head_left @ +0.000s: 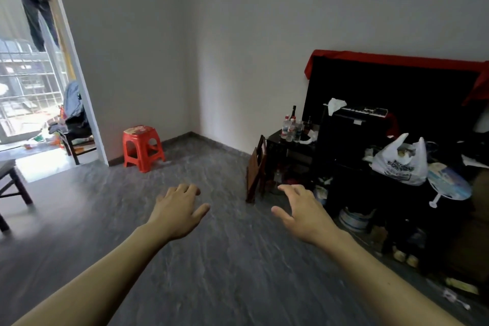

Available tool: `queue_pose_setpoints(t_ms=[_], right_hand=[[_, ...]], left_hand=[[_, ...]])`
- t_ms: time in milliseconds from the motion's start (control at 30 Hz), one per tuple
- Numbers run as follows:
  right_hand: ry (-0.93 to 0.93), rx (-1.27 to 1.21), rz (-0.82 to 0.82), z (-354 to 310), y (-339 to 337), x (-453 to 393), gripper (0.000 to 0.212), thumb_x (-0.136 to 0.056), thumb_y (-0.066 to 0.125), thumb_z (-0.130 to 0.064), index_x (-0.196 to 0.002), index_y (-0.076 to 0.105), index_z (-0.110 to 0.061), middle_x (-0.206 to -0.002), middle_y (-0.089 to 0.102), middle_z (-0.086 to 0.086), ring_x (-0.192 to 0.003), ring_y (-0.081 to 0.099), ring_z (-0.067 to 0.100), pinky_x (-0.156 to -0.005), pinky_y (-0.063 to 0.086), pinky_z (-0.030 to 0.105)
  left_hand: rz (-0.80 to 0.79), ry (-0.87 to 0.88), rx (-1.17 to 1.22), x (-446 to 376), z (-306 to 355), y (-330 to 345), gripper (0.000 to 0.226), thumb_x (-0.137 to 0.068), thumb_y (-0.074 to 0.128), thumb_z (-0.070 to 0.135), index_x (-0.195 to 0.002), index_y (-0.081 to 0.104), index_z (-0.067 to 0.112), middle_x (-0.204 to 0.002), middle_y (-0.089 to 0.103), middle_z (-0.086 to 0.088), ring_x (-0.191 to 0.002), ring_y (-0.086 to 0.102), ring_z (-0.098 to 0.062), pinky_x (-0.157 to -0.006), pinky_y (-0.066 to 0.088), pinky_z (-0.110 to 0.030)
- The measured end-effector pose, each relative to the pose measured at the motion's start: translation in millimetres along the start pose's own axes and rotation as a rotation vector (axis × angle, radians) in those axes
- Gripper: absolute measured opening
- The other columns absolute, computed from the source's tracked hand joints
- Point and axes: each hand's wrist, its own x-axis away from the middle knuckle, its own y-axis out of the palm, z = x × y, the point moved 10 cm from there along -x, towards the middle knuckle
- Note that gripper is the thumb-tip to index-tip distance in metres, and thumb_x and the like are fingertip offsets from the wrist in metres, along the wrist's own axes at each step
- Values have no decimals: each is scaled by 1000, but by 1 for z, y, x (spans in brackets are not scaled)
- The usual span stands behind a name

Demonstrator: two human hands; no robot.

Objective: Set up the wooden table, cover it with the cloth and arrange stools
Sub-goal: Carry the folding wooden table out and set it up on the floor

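— What's closest to us?

— Two bare forearms, reaching out over the grey floor [217,259]. The left hand [177,210] has its fingers loosely bent and a little apart, thumb out to the side, holding nothing. The right hand [300,213] is the same: fingers spread, relaxed, palm down, touching nothing.

— And beyond the fingers?

— Just past the right hand, a folded wooden table [256,171] stands on edge, leaning against a dark cabinet [284,151] with bottles [292,127] on top. Nearer the corner, well apart from both hands, a red plastic stool [143,147] sits by the wall beside the doorway.

— Any cloth?

— A red cloth [391,59] is draped along the top of the big black board at the right wall. A white plastic bag [401,164] lies in the clutter below it. At the far left edge, part of a dark bench [13,182] shows.
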Motion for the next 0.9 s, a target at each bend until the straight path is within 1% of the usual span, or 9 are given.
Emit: queue_pose_setpoints(t_ms=[133,300,433,533,633,767,900], right_hand=[[7,0,-27,5,20,-62,67,-96,47,-56,-151,27,-25,-152,32,0,-138,32,22,-111,36,46],[18,10,-29,-6,46,-154,66,-94,48,-57,-150,29,-27,-149,34,0,-132,39,20,-107,39,47],[55,37,-17,-16,52,-229,66,-96,47,-56,-151,27,-27,-151,32,-1,-138,32,21,-110,36,47],[73,60,2,-19,55,-283,64,-96,47,-56,-150,29,-27,-151,34,0,-138,33,22,-110,36,46],[98,37,-18,-20,68,-330,64,-95,48,-57,-149,30,-28,-150,35,0,-136,35,22,-109,38,48],[107,39,-32,-18,92,-396,65,-94,47,-59,-148,29,-29,-150,34,-1,-135,36,22,-108,38,48],[103,-10,-18,-1,114,-471,65,-95,47,-57,-150,28,-27,-151,33,0,-137,34,21,-110,37,46]], left_hand=[[5,3,40,-58,-26,20,55,-94,41,61,-134,47,24,-136,51,-1,-124,47,-22,-101,43,-43],[39,26,94,-146,-73,33,53,-96,40,59,-133,48,23,-138,51,-2,-126,46,-23,-102,42,-45],[91,12,153,-225,-127,28,51,-96,37,59,-129,51,23,-135,53,-2,-122,49,-23,-99,44,-45],[107,9,159,-278,-158,31,51,-96,38,58,-129,52,22,-133,54,-3,-121,50,-24,-98,45,-47],[83,25,191,-320,-175,48,51,-96,39,59,-129,52,23,-134,54,-2,-122,49,-23,-99,45,-47],[45,57,183,-381,-186,73,50,-96,37,58,-131,50,24,-135,52,1,-123,48,-21,-99,44,-45],[54,90,194,-458,-195,99,48,-96,38,58,-130,51,25,-133,54,2,-122,49,-19,-100,43,-43]])
